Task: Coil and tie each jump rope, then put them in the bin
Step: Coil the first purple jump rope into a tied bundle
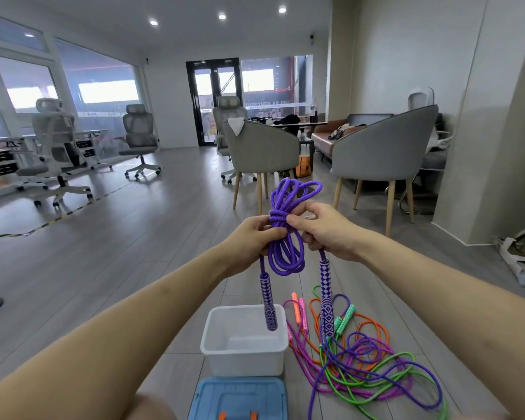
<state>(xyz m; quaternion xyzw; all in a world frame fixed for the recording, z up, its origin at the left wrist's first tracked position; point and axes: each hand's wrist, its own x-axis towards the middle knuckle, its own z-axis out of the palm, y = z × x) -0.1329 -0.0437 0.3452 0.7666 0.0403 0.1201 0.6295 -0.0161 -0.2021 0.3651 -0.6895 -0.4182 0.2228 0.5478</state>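
A coiled purple jump rope [286, 251] hangs in front of me, wrapped round its middle by several turns. My left hand [250, 241] grips the bundle just below the wrap. My right hand [326, 230] pinches the wrap from the right side. Two purple-and-white patterned handles dangle below, one [269, 301] over the bin and one [326, 298] to its right. The white plastic bin [243, 356] stands on the floor beneath, nothing visible inside.
A tangle of loose ropes [367, 359] in orange, pink, green and purple lies on the floor right of the bin. A blue lid [240, 398] lies in front of the bin. Grey chairs [261, 150] and a table stand further back.
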